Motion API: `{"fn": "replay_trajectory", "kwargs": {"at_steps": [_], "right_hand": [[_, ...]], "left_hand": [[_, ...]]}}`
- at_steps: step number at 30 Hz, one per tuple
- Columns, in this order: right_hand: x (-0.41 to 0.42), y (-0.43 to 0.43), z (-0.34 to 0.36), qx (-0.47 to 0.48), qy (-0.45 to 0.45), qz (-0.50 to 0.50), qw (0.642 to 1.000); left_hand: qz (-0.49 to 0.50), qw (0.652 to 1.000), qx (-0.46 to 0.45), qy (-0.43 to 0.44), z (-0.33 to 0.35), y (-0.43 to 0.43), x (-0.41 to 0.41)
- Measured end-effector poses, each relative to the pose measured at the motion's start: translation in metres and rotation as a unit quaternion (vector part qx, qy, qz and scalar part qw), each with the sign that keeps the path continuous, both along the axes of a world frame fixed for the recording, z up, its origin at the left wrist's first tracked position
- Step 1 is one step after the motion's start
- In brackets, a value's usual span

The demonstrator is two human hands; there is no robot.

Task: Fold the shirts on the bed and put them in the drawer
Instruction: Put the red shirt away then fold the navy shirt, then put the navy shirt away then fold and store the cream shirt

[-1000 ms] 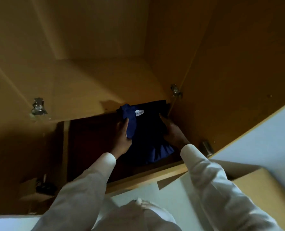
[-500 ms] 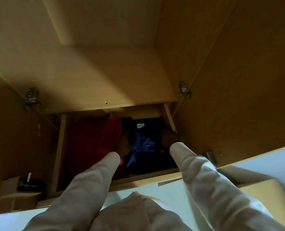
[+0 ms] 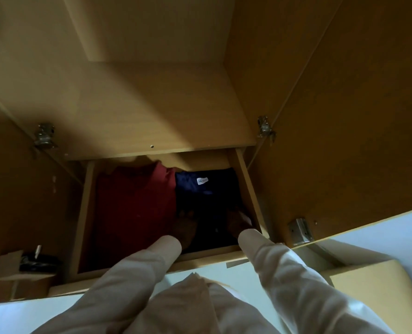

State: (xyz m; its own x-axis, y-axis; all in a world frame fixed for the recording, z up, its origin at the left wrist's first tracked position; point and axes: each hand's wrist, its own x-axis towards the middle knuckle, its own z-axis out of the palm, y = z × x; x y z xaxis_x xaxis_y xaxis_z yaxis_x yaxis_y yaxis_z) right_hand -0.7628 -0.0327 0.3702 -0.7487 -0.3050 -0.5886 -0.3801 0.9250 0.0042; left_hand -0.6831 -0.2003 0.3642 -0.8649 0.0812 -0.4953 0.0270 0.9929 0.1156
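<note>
Both arms reach straight down, side by side, into the open drawer (image 3: 248, 186). The left hand (image 3: 185, 226) lies at the near left edge of the folded blue shirt (image 3: 200, 191). The right hand (image 3: 237, 222) is at its near right corner, close to the drawer's right wall. Shadow hides whether either hand's fingers grip or lie flat. The blue shirt fills the drawer's right part, touching the red shirt (image 3: 135, 203) on its left. A shelf (image 3: 127, 112) overhangs the drawer's back edge.

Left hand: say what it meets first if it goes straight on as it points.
Probably the blue shirt, along its edge beside the red shirt; the left hand is dim, so depth is unclear.
</note>
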Motion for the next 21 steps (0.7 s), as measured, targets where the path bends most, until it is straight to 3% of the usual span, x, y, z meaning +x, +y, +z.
{"fn": "replay_trajectory", "kwargs": {"at_steps": [4, 6, 12, 16, 21], "right_hand": [[0.009, 0.001, 0.002, -0.028, -0.002, -0.075, 0.997], [0.013, 0.005, 0.0, -0.034, -0.011, -0.105, 0.994], [0.015, 0.005, 0.003, -0.069, -0.009, -0.146, 0.987], [0.015, 0.006, 0.02, -0.126, -0.043, -0.17, 0.976], [0.033, 0.02, 0.042, -0.258, -0.023, -0.152, 0.954]], "left_hand": [[0.004, 0.997, -0.011, -0.077, 0.004, 0.0, 0.012], [0.039, 0.996, 0.02, -0.078, 0.012, 0.0, 0.013], [0.011, 0.994, 0.022, -0.102, 0.019, -0.003, 0.015], [0.017, 0.996, 0.07, -0.048, 0.028, -0.007, 0.02], [0.1, 0.965, 0.226, 0.084, 0.042, -0.016, 0.025]]}}
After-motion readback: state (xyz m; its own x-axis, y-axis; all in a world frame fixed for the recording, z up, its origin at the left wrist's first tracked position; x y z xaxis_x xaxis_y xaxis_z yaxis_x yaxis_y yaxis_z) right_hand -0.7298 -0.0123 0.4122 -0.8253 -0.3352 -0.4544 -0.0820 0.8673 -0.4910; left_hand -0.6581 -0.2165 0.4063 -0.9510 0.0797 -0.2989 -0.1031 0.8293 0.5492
